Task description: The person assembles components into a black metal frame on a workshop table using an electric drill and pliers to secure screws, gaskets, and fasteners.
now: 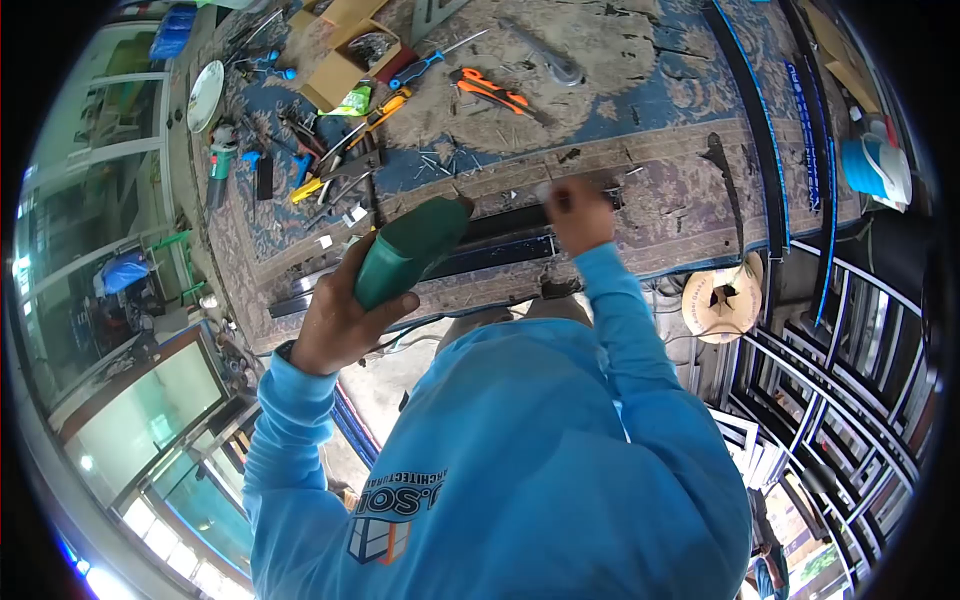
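Observation:
My left hand (345,318) is wrapped round a green power tool (410,250), raised over the near edge of the bench with its dark end pointing right. Just beyond the dark metal profiles (500,257), my right hand (582,215) is smeared by motion, its fingers curled in. A small pale spot shows at its fingertips, but I cannot tell what it is. The profiles lie side by side along the bench's near edge, partly hidden behind the green tool.
On the carpet-covered bench (640,150) lie an orange utility knife (497,94), a blue screwdriver (425,68), loose screws (447,160) and an open cardboard box (345,60). A green angle grinder (222,150) sits at left. Long dark profiles (755,120) cross the right side. A straw hat (722,302) hangs below the edge.

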Motion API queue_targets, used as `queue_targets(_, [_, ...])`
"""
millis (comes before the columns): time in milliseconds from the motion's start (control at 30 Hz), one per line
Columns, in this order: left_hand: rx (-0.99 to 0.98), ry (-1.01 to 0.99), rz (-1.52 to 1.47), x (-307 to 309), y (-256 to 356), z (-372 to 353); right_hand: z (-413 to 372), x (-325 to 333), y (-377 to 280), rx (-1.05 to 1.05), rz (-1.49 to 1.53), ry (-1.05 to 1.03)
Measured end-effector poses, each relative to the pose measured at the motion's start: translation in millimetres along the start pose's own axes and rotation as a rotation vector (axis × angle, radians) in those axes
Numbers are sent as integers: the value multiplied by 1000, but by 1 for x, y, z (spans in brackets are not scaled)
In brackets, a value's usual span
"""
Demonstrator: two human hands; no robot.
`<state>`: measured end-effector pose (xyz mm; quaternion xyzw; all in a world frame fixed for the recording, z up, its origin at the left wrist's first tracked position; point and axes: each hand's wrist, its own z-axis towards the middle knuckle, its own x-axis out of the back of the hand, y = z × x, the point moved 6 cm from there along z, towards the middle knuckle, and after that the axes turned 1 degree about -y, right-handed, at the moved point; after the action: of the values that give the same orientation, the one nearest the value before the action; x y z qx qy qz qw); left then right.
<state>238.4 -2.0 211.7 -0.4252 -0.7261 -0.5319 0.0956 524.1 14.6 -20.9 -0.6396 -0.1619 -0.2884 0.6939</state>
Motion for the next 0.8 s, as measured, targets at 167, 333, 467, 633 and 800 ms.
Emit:
queue_targets(167, [1,40,-16,2,-39,6,-4,-116,-37,-34,-25,-304])
queue_targets(333, [-8,-5,-23,2,-57,19,-5,-128,-33,-83,-72,-422])
queue_targets(467, [-40,-37,-67,-1,-63,28,1,-133,-29,-142,-133,-472])
queue_targets(633, [-26,-66,0,-1,-64,38,0,-131,-33,-191,-117,-516])
queue_targets(800, [21,-81,31,0,-60,45,2,-132,-28,-227,-62,-551])
